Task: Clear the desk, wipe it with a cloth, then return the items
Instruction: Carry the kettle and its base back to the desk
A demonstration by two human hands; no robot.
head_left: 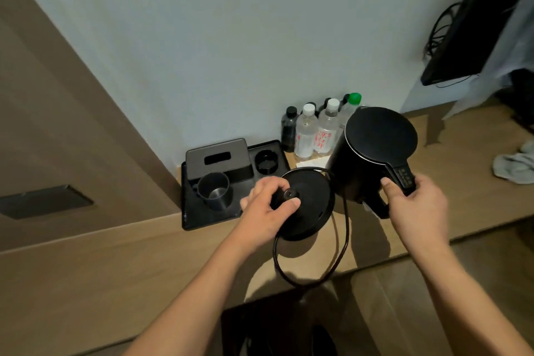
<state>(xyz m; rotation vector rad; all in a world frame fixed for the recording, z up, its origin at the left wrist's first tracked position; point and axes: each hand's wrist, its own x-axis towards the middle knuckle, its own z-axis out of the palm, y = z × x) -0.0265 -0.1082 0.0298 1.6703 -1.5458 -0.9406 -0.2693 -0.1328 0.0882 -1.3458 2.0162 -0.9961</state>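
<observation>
One kettle [375, 150] gripped by right hand [416, 205]; one base [306, 205] pinched by left hand [265, 208]; one cup [215, 191], one tray [190, 220], several bottles [316, 133] seen

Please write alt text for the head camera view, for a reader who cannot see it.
A person's right hand lifts a black kettle by its handle while the left hand grips its round base, cord dangling, over a wooden desk with a black tray and water bottles.

Wooden desk [144, 269] with black tray [202, 218], bottles [306, 136]
</observation>
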